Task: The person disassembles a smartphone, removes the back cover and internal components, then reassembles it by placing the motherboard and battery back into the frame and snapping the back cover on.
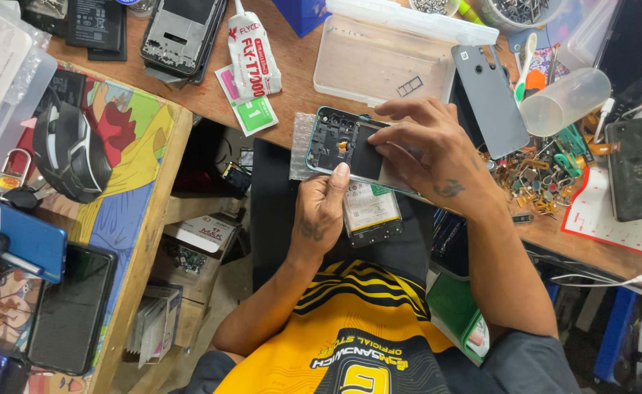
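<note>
From the head camera, an opened phone frame [350, 146] is held at the wooden table's [292, 66] edge. It is gripped from below by the left hand [321, 211], thumb on top; the right hand [427, 149] is curled, fingertips pressed on its inside.

Matt wooden desk [299, 80], glossy plastic phone frame [321, 138] (teal-edged)

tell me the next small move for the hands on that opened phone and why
Probably press the dark part down flat inside the opened phone. The right hand already has fingertips on that panel in the frame's middle, while the left hand props the phone from below with its thumb at the lower edge. The phone sits tilted off the bench, so keeping that support seems wise.
</note>
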